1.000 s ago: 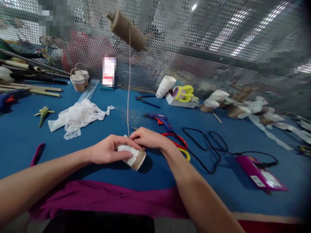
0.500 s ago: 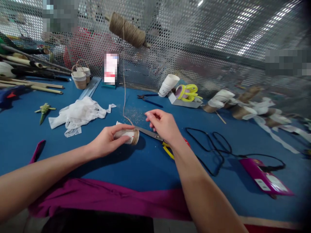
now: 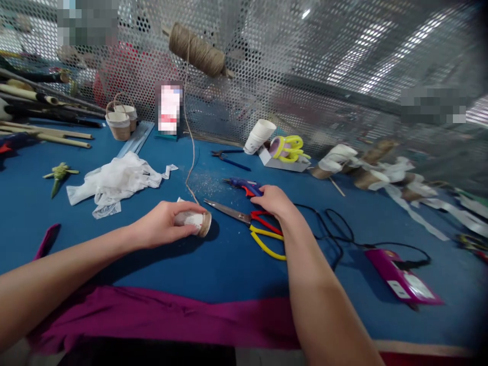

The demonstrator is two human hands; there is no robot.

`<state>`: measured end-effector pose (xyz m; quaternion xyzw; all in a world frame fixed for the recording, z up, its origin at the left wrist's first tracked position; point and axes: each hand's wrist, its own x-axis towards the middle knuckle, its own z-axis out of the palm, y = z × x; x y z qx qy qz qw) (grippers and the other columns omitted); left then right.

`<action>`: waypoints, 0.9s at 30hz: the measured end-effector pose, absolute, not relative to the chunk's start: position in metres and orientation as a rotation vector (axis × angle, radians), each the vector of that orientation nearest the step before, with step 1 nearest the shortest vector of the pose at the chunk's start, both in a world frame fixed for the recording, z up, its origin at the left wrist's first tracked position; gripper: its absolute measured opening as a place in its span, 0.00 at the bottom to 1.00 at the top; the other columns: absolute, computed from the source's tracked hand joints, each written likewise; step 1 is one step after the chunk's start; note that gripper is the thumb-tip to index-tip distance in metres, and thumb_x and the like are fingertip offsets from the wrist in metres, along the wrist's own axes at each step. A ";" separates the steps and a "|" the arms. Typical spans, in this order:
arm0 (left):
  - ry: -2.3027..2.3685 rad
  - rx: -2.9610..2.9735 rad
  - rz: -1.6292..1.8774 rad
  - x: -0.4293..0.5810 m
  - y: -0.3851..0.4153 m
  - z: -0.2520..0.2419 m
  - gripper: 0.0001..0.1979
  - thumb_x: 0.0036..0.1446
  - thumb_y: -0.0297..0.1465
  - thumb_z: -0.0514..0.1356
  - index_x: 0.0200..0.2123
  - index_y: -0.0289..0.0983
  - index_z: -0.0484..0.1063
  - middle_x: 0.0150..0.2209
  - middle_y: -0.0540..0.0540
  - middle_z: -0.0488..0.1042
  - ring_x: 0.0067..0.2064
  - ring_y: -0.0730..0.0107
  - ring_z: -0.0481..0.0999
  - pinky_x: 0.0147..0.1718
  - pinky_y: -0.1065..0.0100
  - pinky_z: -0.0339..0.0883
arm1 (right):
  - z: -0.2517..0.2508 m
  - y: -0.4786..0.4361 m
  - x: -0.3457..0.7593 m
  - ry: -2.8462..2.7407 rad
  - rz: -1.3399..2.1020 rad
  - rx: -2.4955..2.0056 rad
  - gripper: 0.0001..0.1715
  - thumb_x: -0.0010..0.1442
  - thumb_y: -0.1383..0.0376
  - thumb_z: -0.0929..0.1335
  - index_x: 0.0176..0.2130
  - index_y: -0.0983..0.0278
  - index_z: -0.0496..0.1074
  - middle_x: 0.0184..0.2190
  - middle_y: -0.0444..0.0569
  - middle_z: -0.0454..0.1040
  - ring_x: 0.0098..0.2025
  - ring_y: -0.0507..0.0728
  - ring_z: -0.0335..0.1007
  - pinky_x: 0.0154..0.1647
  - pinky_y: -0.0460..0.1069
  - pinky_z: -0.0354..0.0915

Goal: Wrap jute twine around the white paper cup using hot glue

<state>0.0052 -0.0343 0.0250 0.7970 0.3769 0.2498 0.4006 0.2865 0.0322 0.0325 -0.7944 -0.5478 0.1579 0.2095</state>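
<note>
My left hand (image 3: 165,223) is closed around a small white paper cup (image 3: 190,219) tipped on its side. Brown twine (image 3: 191,168) is wound about the cup's rim end and runs up to a spool (image 3: 196,50) on the mesh. On the right, my right hand (image 3: 275,201) has its fingers around the rear of a blue glue gun (image 3: 244,184) with a red trigger; its nozzle points left. Between the hands lie open scissors (image 3: 242,217) with one red and one yellow handle, partly under my right wrist.
Blue-handled pliers (image 3: 232,158), stacked white cups (image 3: 260,136) and a small box with a yellow-trimmed item stand behind. White lace (image 3: 122,175) lies left, near two small twine-wrapped baskets (image 3: 119,126). A black cord (image 3: 335,223) and purple power strip (image 3: 404,277) sit right.
My right hand, earlier pinched above the scissors, has moved right and now grasps the glue gun. The left hand still holds the cup. The view has shifted slightly.
</note>
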 end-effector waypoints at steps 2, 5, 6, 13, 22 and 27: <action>0.954 2.028 0.644 0.005 -0.035 0.025 0.16 0.52 0.31 0.57 0.45 0.35 0.71 0.34 0.47 0.76 0.31 0.72 0.72 0.30 0.73 0.64 | 0.030 0.033 0.287 -1.475 0.455 -2.180 0.10 0.33 0.73 0.72 0.20 0.62 0.69 0.19 0.49 0.72 0.32 0.63 0.72 0.30 0.51 0.62; 0.965 2.030 0.656 0.006 -0.035 0.023 0.15 0.52 0.31 0.57 0.44 0.35 0.71 0.32 0.47 0.75 0.29 0.73 0.71 0.28 0.73 0.63 | 0.034 0.029 0.281 -1.396 0.500 -2.082 0.14 0.38 0.72 0.70 0.30 0.65 0.71 0.22 0.49 0.72 0.28 0.59 0.71 0.28 0.50 0.63; 0.968 2.025 0.657 0.005 -0.035 0.022 0.15 0.52 0.32 0.57 0.44 0.35 0.70 0.32 0.47 0.75 0.29 0.73 0.71 0.28 0.73 0.63 | 0.038 0.026 0.278 -1.378 0.531 -2.030 0.16 0.40 0.72 0.69 0.34 0.67 0.70 0.23 0.48 0.72 0.26 0.56 0.70 0.27 0.49 0.63; 1.018 1.925 0.729 0.006 -0.031 0.020 0.14 0.57 0.35 0.53 0.42 0.34 0.70 0.34 0.46 0.76 0.31 0.71 0.72 0.31 0.72 0.64 | 0.076 -0.008 0.248 -1.435 0.928 -1.598 0.12 0.48 0.59 0.69 0.29 0.66 0.70 0.19 0.43 0.67 0.19 0.48 0.61 0.19 0.45 0.61; 1.108 1.867 0.885 0.003 -0.022 0.018 0.13 0.60 0.33 0.50 0.38 0.32 0.70 0.32 0.46 0.75 0.31 0.73 0.70 0.30 0.72 0.63 | 0.091 -0.035 0.230 -1.823 1.004 -1.800 0.17 0.46 0.59 0.71 0.15 0.63 0.64 0.10 0.42 0.64 0.13 0.48 0.58 0.15 0.45 0.57; 1.083 1.714 0.939 0.005 -0.019 0.014 0.11 0.59 0.33 0.51 0.35 0.32 0.69 0.31 0.46 0.73 0.30 0.74 0.70 0.28 0.73 0.63 | 0.099 -0.041 0.225 -1.918 1.037 -1.867 0.17 0.47 0.55 0.69 0.17 0.62 0.65 0.12 0.41 0.65 0.15 0.48 0.59 0.15 0.44 0.55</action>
